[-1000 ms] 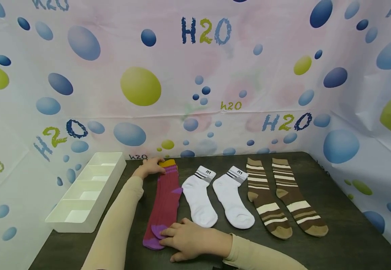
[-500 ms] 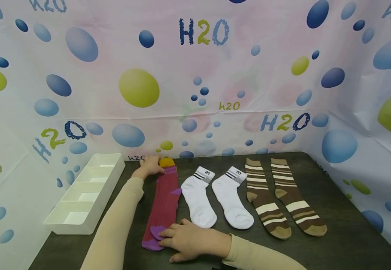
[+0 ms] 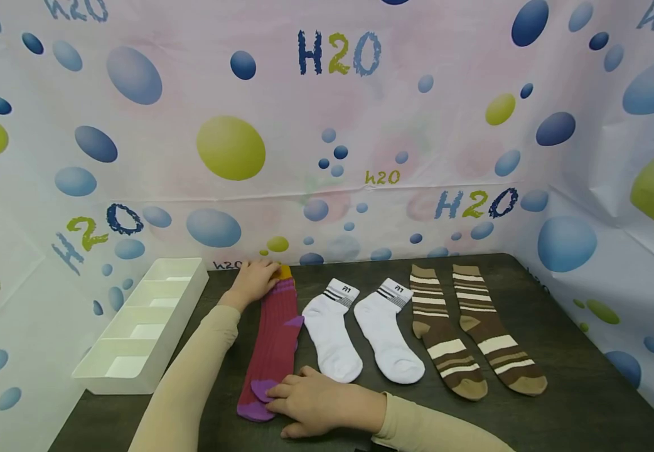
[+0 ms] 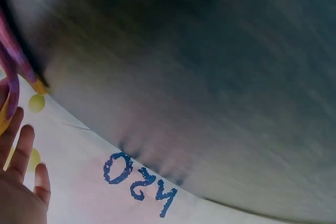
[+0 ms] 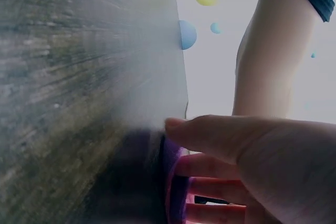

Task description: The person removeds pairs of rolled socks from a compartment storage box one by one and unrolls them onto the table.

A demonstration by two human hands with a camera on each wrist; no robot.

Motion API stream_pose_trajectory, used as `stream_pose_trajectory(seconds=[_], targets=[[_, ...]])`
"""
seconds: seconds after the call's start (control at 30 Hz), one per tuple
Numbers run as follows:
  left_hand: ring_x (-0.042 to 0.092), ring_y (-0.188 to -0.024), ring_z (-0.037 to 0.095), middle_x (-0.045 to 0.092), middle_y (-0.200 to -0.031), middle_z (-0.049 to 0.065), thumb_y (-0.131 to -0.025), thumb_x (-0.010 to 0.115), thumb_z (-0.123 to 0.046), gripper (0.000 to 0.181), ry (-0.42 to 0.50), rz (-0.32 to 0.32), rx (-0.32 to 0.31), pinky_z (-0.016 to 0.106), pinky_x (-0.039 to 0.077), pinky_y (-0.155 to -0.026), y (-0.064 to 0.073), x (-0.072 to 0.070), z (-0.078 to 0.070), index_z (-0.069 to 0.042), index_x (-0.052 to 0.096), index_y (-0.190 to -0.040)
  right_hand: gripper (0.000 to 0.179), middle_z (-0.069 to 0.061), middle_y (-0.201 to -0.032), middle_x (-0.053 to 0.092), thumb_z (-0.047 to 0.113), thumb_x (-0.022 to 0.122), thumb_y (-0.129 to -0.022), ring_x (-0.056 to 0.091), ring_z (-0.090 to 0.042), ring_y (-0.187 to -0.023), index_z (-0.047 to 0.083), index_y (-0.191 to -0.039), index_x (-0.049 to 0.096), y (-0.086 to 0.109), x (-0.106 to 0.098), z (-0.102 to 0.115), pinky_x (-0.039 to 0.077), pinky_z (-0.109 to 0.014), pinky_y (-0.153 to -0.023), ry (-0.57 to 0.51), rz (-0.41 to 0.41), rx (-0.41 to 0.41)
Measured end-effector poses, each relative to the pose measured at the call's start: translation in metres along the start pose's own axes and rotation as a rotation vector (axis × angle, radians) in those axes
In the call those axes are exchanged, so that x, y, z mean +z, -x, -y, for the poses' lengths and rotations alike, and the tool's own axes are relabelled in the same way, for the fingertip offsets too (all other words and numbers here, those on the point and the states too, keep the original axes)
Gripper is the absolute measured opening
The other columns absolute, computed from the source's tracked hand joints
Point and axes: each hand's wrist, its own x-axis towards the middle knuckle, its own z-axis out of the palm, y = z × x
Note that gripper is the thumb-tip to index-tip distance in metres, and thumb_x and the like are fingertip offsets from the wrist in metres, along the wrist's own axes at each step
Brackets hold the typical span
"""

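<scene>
Two maroon socks (image 3: 276,333) with purple toes and heels and yellow cuffs lie stacked, one over the other. At the far end, my left hand (image 3: 255,280) pinches the yellow cuff of the upper sock. In the left wrist view that cuff (image 4: 9,109) is raised apart from the lower sock's cuff (image 4: 38,85); the thumb is mostly out of frame. My right hand (image 3: 318,402) rests its extended fingers on the purple toes at the near end. In the right wrist view those fingers (image 5: 212,187) touch the purple toe fabric (image 5: 176,182).
A white tray with several compartments (image 3: 154,339) stands to the left. Right of the maroon socks lie two white ankle socks (image 3: 335,339) and two brown striped socks (image 3: 451,345). The dark tabletop (image 3: 581,389) meets a bubble-printed sheet (image 3: 417,138) behind.
My left hand has shifted slightly right over the yellow cuff and covers more of it. The upper cuff rose a little. My right hand has stayed on the toes.
</scene>
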Motion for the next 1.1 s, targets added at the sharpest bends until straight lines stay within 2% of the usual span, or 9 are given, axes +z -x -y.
stream_pose_trajectory(seconds=[0.2, 0.3, 0.6, 0.83, 1.1], targets=[[0.055, -0.109, 0.030, 0.063, -0.112, 0.007, -0.093, 0.066, -0.027, 0.017, -0.032, -0.032, 0.002, 0.054, 0.040, -0.092, -0.001, 0.000, 0.000, -0.017, 0.065, -0.107, 0.046, 0.016, -0.138, 0.056, 0.056, 0.052, -0.094, 0.053, 0.000, -0.121, 0.030, -0.132, 0.060, -0.001, 0.002, 0.001, 0.042, -0.025, -0.091, -0.003, -0.056, -0.003], [0.054, -0.111, 0.030, 0.063, -0.114, 0.007, -0.093, 0.067, -0.027, 0.018, -0.036, -0.059, 0.025, 0.054, 0.040, -0.094, -0.001, -0.002, 0.001, -0.016, 0.065, -0.107, 0.045, 0.016, -0.135, 0.057, 0.055, 0.053, -0.095, 0.054, 0.000, -0.120, 0.029, -0.131, 0.061, -0.001, 0.000, 0.001, 0.042, -0.026, -0.091, 0.007, -0.077, 0.002], [0.054, -0.106, 0.030, 0.064, -0.106, 0.008, -0.085, 0.074, -0.020, 0.018, -0.028, -0.194, 0.098, 0.051, 0.040, -0.088, -0.002, -0.012, 0.005, -0.013, 0.065, -0.099, 0.044, 0.014, -0.130, 0.061, 0.054, 0.054, -0.094, 0.057, -0.001, -0.117, 0.027, -0.129, 0.062, 0.000, -0.012, 0.002, 0.044, -0.026, -0.089, 0.093, -0.160, 0.007], [0.054, -0.110, 0.030, 0.064, -0.108, 0.007, -0.090, 0.071, -0.025, 0.018, -0.007, -0.192, 0.107, 0.053, 0.041, -0.093, 0.000, -0.029, 0.014, -0.015, 0.067, -0.103, 0.045, 0.013, -0.131, 0.061, 0.052, 0.054, -0.094, 0.057, -0.001, -0.118, 0.026, -0.130, 0.062, -0.002, -0.021, 0.004, 0.044, -0.027, -0.090, 0.124, -0.195, 0.000], [0.053, -0.110, 0.031, 0.065, -0.113, 0.008, -0.089, 0.071, -0.026, 0.021, -0.033, -0.197, 0.124, 0.051, 0.038, -0.086, 0.007, -0.055, 0.025, -0.014, 0.067, -0.104, 0.044, 0.013, -0.132, 0.060, 0.051, 0.053, -0.096, 0.055, 0.000, -0.120, 0.026, -0.131, 0.061, -0.013, -0.030, 0.007, 0.041, -0.025, -0.091, 0.114, -0.226, -0.018]])
